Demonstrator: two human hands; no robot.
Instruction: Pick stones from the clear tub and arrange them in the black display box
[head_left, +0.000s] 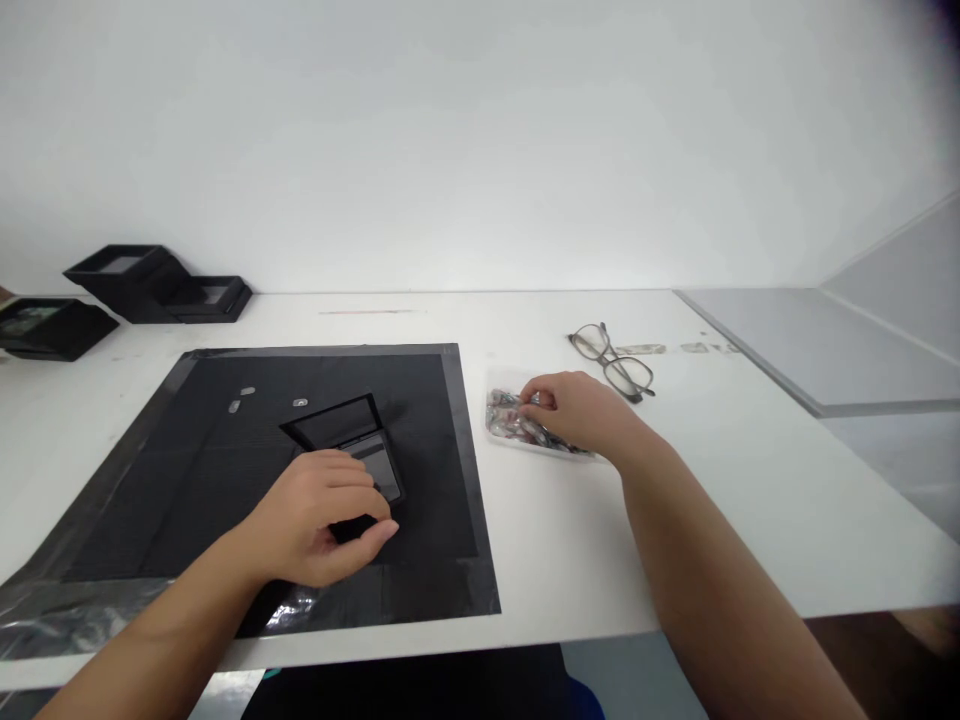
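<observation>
A black case (pixel 384 466) with a raised, dark glossy lid (pixel 341 425) stands open on the black mat (pixel 420 580). My left hand (pixel 322 515) is at its near side and hides part of it. The fingers are curled and the thumb meets the index finger, with nothing seen between them. My right hand (pixel 574 412) reaches into a shallow white tray (pixel 499 380) of small clear-wrapped pieces (pixel 517 425). Its thumb and fingers are pinched together among the pieces; what they grip is too small to make out.
Several small silvery pieces (pixel 301 403) lie at the mat's far part. Eyeglasses (pixel 611 362) rest beyond the tray. Black open boxes (pixel 124 280) stand at the back left on the white table (pixel 570 570). A grey panel (pixel 825 340) borders the right.
</observation>
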